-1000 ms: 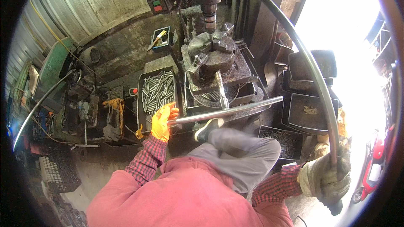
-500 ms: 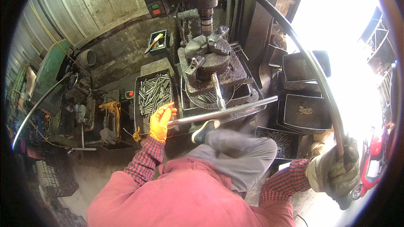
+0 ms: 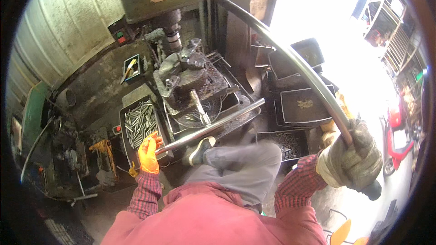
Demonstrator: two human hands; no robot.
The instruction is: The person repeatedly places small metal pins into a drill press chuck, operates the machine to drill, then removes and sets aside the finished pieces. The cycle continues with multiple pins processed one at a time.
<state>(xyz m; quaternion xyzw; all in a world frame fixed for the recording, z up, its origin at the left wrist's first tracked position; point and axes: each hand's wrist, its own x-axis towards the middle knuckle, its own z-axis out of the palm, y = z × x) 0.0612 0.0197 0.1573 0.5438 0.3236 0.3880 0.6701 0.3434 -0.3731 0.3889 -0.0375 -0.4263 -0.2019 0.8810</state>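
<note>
Gripping the lower end of the long steel lever (image 3: 309, 73) in the grey-gloved right hand (image 3: 352, 156), with fingers wrapped closed around it and a dark knob (image 3: 374, 191) poking out below. Slanting from that grip up and leftward along its long axis, past the dark bins (image 3: 295, 115), to the drill press head (image 3: 161, 7); lying far nearer the right hand than the left. Holding the orange-gloved left hand (image 3: 150, 153) at the near left end of the straight steel bar (image 3: 227, 120), just beside the tray (image 3: 158, 120) of short metal pins (image 3: 140, 122), with fingertips drawn together and pointing upward; cannot tell whether closed around the bar or pinching anything. Rising, in the bar's case, toward the right across the front of the clamping fixture (image 3: 186, 79), and ending short of the lever. Compared with half a second ago, looking further right: finding press head, fixture and tray shifted leftward in view, and seeing the bar tilted more steeply. Keeping the right hand on the same end of the lever, and the left at the same end of the bar. Showing newly an orange shape (image 3: 340, 232) at the lower right, too cut off to name.
</note>
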